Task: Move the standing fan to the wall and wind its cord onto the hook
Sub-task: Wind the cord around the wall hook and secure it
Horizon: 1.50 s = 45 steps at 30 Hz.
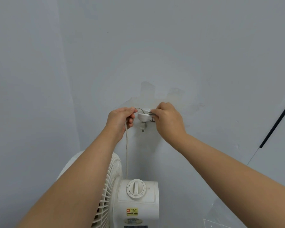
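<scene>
One pale wall [155,46], perhaps stained, hook [143,116], cord [126,153]

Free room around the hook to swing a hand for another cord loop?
Bare wall above the hook and both hands, and wide bare wall right of the right hand out to the black strip. Crowded: left hand and cord flank the hook's left, plug hangs just under it, fan below.

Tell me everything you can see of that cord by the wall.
The cord is thin, pale and looks plastic-sheathed. It rises straight from the fan into the left hand, which pinches it, then arcs across to the white wall hook, where it is wound. The right hand holds those turns there. Its plug hangs below the hook, prongs down.
</scene>
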Motion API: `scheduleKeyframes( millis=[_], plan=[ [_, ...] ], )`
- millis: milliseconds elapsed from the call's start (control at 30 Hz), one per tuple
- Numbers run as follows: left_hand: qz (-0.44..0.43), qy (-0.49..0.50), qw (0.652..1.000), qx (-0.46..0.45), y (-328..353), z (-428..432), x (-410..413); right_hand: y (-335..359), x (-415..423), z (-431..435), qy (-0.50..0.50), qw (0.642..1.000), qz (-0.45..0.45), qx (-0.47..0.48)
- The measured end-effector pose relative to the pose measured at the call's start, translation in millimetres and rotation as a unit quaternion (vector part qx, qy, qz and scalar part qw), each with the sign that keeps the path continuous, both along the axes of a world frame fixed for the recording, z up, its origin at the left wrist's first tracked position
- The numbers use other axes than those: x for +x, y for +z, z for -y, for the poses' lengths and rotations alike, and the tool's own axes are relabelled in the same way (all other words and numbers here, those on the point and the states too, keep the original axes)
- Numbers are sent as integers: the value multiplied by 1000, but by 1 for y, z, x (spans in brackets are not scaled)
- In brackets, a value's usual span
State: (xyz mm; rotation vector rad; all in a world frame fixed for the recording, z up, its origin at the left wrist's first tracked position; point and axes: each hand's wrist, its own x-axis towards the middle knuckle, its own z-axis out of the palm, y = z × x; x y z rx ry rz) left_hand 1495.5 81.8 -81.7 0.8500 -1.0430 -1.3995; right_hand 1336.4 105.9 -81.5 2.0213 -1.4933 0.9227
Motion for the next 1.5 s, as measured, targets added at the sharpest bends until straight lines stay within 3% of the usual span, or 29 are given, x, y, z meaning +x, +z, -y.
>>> scheduleKeyframes(
  millis=[200,400,533,633,700,1000,1167,1500],
  plan=[
    [21,37,999,-8,4,0,-2,10,-2,2,0,997,-19,78],
    [-18,-58,998,-10,7,-7,5,24,4,-3,-38,986,-19,159],
    [6,-89,996,-27,6,-9,5,38,1,-3,-13,960,145,240],
    [13,-102,994,-34,5,-10,3,46,-4,-7,36,897,306,317],
    [21,-111,993,-44,4,-10,3,50,-4,-10,45,871,350,342],
    [82,-141,985,-55,3,-11,9,61,18,-13,-25,845,344,408],
    [125,-179,974,-52,5,-14,9,65,21,-16,-12,833,372,411],
    [192,-201,960,-22,4,-14,7,70,25,-14,-66,829,343,437]
  ],
)
